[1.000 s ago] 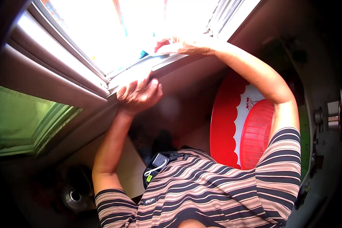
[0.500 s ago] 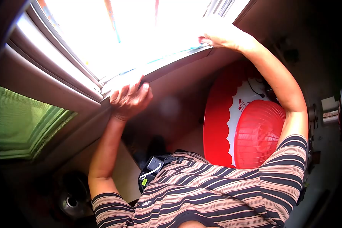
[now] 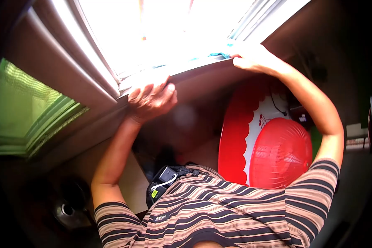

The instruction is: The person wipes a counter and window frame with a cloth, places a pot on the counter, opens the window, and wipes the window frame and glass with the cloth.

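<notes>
The blue cloth [image 3: 220,55] lies bunched on the window sill [image 3: 202,65], a small crumpled strip of soft-looking, bright turquoise material whose far side we lose in the glare. Our right hand [image 3: 252,58] is right at its end, thumb on the sill's near edge, but the fingers are washed out, so we cannot tell whether they close on the cloth. Our left hand [image 3: 153,99] is well apart from the right one, its fingers bent over the sill near the corner of the frame; we cannot tell whether it grips anything. The sill has a smooth, straight lip, and the pale window frame [image 3: 96,49] rises beside it in long, parallel ridges. Further left we see a green, finely ribbed panel [image 3: 25,99]. Below our right arm stands a large red and white panel [image 3: 235,144] with a curved outline and a scalloped border, and against it a translucent red dome [image 3: 281,153] with fine ribs. At our waist sits a black pouch [image 3: 155,188] with a grey device [image 3: 168,175], a white cable [image 3: 165,182] and a yellow-green label [image 3: 154,193] too small to read. Our striped knit-like shirt [image 3: 219,206] bears small pale lettering, also unreadable
</notes>
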`<state>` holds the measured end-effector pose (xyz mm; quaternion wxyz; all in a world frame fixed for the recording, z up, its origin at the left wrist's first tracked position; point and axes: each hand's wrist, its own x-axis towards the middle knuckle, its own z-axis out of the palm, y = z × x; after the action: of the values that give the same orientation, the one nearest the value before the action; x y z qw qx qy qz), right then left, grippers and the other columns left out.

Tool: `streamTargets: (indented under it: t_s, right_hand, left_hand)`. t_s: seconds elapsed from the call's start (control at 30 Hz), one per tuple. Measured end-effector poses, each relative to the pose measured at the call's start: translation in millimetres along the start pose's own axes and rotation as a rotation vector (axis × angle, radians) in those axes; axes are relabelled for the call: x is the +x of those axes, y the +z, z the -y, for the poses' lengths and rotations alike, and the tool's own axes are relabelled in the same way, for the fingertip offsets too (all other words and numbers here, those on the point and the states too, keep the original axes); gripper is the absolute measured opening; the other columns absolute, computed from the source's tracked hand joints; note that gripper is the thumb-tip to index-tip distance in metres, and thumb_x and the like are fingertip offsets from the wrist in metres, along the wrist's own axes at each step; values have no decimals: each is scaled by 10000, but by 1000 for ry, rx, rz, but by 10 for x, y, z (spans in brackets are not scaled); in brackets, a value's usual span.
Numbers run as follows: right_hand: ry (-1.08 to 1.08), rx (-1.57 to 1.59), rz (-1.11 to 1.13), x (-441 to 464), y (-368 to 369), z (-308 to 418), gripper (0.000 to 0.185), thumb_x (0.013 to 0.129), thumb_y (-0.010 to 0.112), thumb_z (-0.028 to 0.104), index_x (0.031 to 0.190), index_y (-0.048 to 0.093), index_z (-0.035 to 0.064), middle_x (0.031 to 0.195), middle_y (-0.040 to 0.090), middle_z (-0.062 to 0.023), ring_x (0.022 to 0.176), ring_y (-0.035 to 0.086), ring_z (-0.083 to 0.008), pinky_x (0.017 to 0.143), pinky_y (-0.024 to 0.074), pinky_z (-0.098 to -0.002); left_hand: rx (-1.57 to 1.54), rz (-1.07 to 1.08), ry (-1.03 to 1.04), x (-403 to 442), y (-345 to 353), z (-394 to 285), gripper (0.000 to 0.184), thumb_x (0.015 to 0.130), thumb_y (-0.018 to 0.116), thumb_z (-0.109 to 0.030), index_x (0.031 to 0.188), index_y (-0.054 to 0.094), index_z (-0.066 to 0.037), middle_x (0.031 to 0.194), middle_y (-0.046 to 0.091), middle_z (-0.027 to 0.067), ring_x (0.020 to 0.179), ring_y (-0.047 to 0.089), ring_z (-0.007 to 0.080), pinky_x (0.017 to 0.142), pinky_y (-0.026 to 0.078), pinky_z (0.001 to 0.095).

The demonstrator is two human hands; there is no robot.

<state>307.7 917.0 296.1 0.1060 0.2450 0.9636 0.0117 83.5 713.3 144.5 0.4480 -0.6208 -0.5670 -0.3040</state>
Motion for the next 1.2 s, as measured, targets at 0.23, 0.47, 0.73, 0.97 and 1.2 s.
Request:
streamTargets:
  t_s: [0.23,0.47,0.73,0.97,1.2]
  right_hand:
    - [-159,311,-148,120,10,681,304,874,575,232,1083,654,27,963,652,-142,930,612,-269,843,480,-366]
    - [-207,404,36,392,-87,1045,350,915,566,311,1155,649,70,1017,675,-120,988,621,-242,879,482,-344]
    - [-611,1060,209,999,545,1525,328,952,541,300,1189,631,93,1063,652,-107,953,618,-203,891,471,-304]
    - [-789,568,-536,884,166,1625,88,908,630,167,979,646,116,779,556,-63,744,531,-151,680,440,-291]
    - [-765,823,58,1105,338,1547,240,923,624,194,1160,606,161,1009,622,-31,931,596,-163,866,446,-302]
  left_hand:
    - [-69,-67,162,-184,39,58,244,717,657,-370,957,645,-328,1188,619,-74,1104,479,154,1052,160,422]
    - [-466,76,204,-183,-373,-183,167,673,679,-198,835,647,-225,1122,587,-13,947,574,169,745,435,343]
    - [-447,78,209,-251,-550,-255,214,801,658,-236,1011,616,-245,1161,595,-38,1097,525,151,994,348,349]
    - [-353,183,162,-401,-785,-63,248,773,639,-200,1016,621,-240,1169,605,-30,1103,541,155,977,364,346]
    - [-136,181,164,-255,-1027,207,156,808,643,-213,953,628,-267,1110,616,-38,1061,556,146,937,366,344]
